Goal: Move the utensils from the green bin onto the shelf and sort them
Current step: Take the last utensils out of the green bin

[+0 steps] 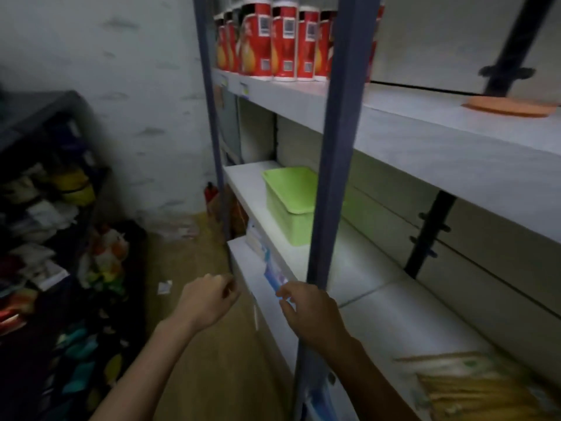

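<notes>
Shelving fills the right side of the head view: white boards carried on blue-grey uprights, one upright [340, 165] running down the middle of the picture. On the top board stands a row of red canisters [273, 41], and further right lies a flat orange dish [510, 107]. The middle shelf [358, 268] carries the green bin [288, 196], a light green rectangular plastic tub with an out-turned rim, standing near the board's front edge, its right part hidden behind the upright; what is in it cannot be seen from this angle. A blue-and-white packet [273, 276] sits at the edge of the board below, and a bag of pale yellow sticks [485, 390] lies at the near right. At the left a dark rack [45, 183] holds mixed, blurred clutter in front of a white wall, and the floor [194, 268] is tan. The left hand [206, 300] hangs over the floor, fingers loosely curled and holding nothing. The right hand [306, 312] is at the shelf edge beside the packet, fingers slack and bent with nothing in them; whether they touch it cannot be told. Both are well apart from the bin.
</notes>
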The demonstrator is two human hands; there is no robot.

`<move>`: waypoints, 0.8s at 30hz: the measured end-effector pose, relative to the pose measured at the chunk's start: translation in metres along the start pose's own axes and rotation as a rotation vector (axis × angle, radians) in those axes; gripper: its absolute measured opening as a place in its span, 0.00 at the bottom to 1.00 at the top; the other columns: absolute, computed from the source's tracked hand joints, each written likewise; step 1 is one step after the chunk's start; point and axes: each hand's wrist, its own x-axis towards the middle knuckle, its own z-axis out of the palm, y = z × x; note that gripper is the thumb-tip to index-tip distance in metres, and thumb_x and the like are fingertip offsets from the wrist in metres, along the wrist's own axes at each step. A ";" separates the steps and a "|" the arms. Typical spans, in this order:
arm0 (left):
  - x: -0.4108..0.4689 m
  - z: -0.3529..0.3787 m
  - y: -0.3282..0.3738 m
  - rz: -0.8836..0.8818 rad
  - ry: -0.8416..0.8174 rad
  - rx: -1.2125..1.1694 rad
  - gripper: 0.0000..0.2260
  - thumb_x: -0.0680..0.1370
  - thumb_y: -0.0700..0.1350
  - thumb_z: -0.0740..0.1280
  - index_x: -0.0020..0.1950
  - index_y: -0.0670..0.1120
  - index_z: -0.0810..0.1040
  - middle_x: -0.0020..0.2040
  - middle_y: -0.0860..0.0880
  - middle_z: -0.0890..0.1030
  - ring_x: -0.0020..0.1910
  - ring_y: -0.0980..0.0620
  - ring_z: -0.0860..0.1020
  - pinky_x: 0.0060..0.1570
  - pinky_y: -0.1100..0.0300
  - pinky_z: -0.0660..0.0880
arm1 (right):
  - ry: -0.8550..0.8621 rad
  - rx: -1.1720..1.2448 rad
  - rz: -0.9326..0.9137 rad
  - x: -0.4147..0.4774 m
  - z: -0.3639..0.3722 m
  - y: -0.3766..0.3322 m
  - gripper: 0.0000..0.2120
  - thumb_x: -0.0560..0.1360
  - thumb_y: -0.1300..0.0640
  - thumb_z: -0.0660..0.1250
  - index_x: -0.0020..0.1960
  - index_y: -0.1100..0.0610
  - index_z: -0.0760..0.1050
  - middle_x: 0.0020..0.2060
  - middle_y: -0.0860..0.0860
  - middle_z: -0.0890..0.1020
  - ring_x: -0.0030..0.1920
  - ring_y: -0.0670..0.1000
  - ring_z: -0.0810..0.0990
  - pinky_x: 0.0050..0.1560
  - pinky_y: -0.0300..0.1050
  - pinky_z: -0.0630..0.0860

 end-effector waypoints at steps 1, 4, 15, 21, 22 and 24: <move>0.009 -0.002 -0.012 0.000 0.006 0.005 0.13 0.79 0.56 0.57 0.53 0.51 0.76 0.51 0.50 0.81 0.49 0.50 0.79 0.44 0.58 0.72 | 0.003 0.016 -0.002 0.014 0.006 -0.006 0.11 0.79 0.53 0.58 0.57 0.53 0.76 0.55 0.49 0.81 0.55 0.49 0.78 0.55 0.43 0.74; 0.042 -0.011 -0.048 0.008 0.019 0.047 0.13 0.79 0.56 0.57 0.52 0.51 0.76 0.50 0.50 0.81 0.48 0.50 0.78 0.41 0.58 0.71 | 0.034 0.055 0.017 0.062 0.019 -0.022 0.11 0.79 0.53 0.59 0.57 0.52 0.77 0.54 0.49 0.81 0.53 0.49 0.79 0.51 0.41 0.74; 0.177 -0.045 -0.140 0.206 0.058 0.004 0.10 0.80 0.54 0.58 0.51 0.51 0.74 0.45 0.54 0.77 0.39 0.57 0.72 0.33 0.66 0.63 | 0.223 0.065 0.232 0.220 0.029 -0.044 0.11 0.78 0.54 0.59 0.56 0.51 0.77 0.53 0.49 0.82 0.54 0.50 0.79 0.50 0.43 0.74; 0.251 -0.046 -0.137 0.306 0.032 -0.066 0.10 0.80 0.53 0.58 0.53 0.50 0.76 0.45 0.53 0.79 0.41 0.54 0.76 0.39 0.62 0.70 | 0.333 0.000 0.325 0.284 0.014 -0.014 0.10 0.77 0.55 0.61 0.55 0.50 0.79 0.52 0.49 0.83 0.52 0.53 0.81 0.50 0.47 0.78; 0.265 -0.044 -0.135 0.332 0.038 -0.089 0.10 0.80 0.52 0.59 0.54 0.50 0.76 0.47 0.53 0.80 0.43 0.54 0.77 0.39 0.62 0.70 | 0.350 -0.003 0.342 0.295 0.011 -0.006 0.10 0.77 0.56 0.61 0.54 0.51 0.79 0.52 0.49 0.83 0.52 0.53 0.81 0.49 0.46 0.78; 0.297 -0.042 -0.126 0.383 0.062 -0.135 0.11 0.80 0.51 0.59 0.54 0.49 0.77 0.49 0.52 0.81 0.45 0.53 0.78 0.40 0.62 0.71 | 0.376 -0.029 0.404 0.319 0.005 0.012 0.10 0.77 0.56 0.61 0.55 0.51 0.79 0.53 0.50 0.83 0.54 0.55 0.81 0.49 0.47 0.77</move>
